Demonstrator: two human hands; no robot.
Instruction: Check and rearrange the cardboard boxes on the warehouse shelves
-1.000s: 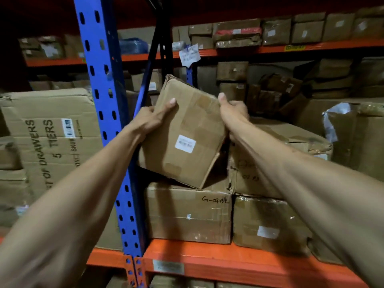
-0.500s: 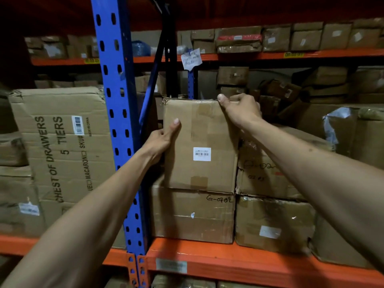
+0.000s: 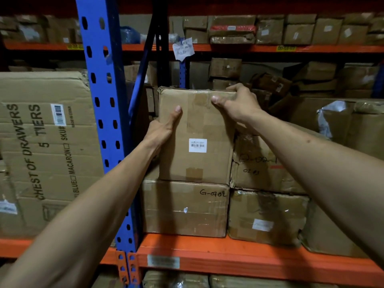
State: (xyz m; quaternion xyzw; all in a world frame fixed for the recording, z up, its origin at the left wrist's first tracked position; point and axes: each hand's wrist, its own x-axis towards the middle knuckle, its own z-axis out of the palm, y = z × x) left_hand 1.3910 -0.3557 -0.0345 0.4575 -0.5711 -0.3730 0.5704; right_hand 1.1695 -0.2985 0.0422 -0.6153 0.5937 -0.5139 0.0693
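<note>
A taped cardboard box (image 3: 199,125) with a white barcode label stands upright on top of a lower box marked G-0702 (image 3: 185,208). My left hand (image 3: 164,127) grips its left edge, thumb on the front face. My right hand (image 3: 234,102) holds its top right corner, fingers over the top and thumb on the front. To its right, two more worn boxes are stacked: the upper one (image 3: 261,169) has handwriting, the lower one (image 3: 268,217) a small label.
A blue rack upright (image 3: 104,121) stands just left of the box. A large "chest of drawers" carton (image 3: 41,146) fills the left bay. The orange shelf beam (image 3: 249,258) runs below. Several more boxes crowd the back and the upper shelf (image 3: 270,47).
The box was tilted with its top leaning left one second ago; it now stands upright and square on the lower box. Both hands stayed on it.
</note>
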